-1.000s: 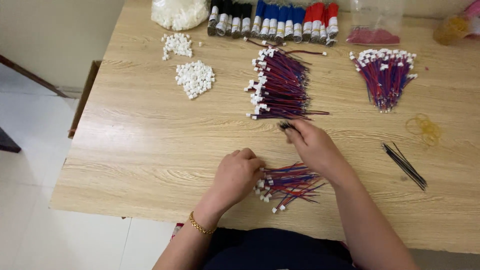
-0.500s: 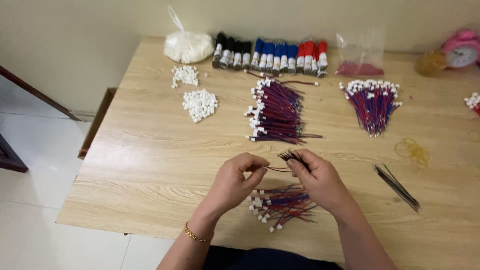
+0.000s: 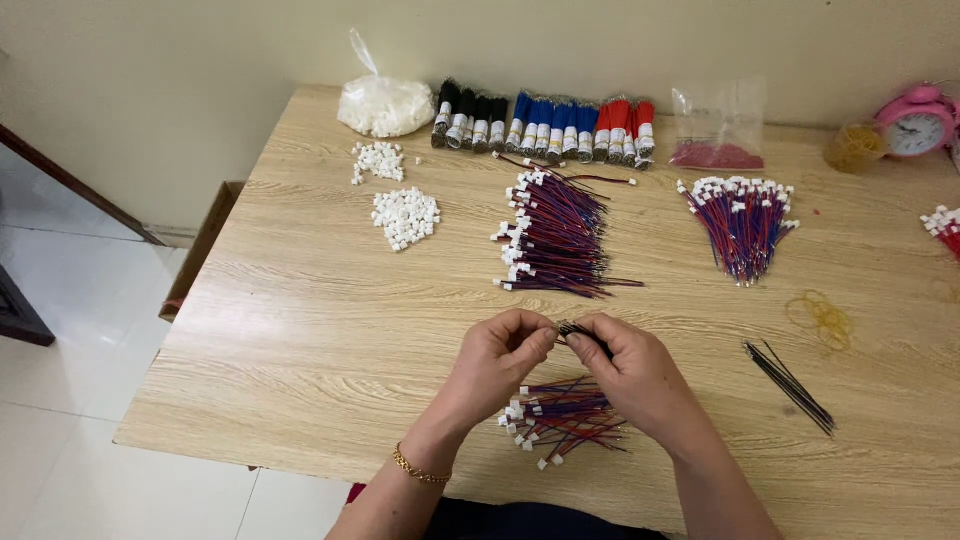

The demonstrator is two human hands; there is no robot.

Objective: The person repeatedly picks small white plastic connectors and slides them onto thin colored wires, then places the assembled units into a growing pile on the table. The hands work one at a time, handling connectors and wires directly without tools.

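White plastic connectors (image 3: 405, 217) lie in a loose heap at the left of the wooden desk (image 3: 300, 340), with a smaller scatter (image 3: 377, 161) and a knotted clear bag of them (image 3: 384, 105) behind. Nearer the front edge, the left hand (image 3: 497, 362), a gold bracelet (image 3: 420, 468) at its wrist, pinches its thumb and forefinger on one end of a thin dark wire bundle (image 3: 582, 337). Below both hands a small pile of red-and-blue leads (image 3: 560, 418) with white plugs rests on the desk. Behind it lies a larger fan of the same leads (image 3: 555, 235), then a row of black, blue and red wire bundles (image 3: 545, 125) by the wall. The right hand (image 3: 635, 375) closes its fingertips on the dark bundle's other end, touching the left. Further right lie another fan of leads (image 3: 745, 222), yellow rubber bands (image 3: 822, 315), loose black wires (image 3: 790, 373) and a pink clock (image 3: 915, 122).
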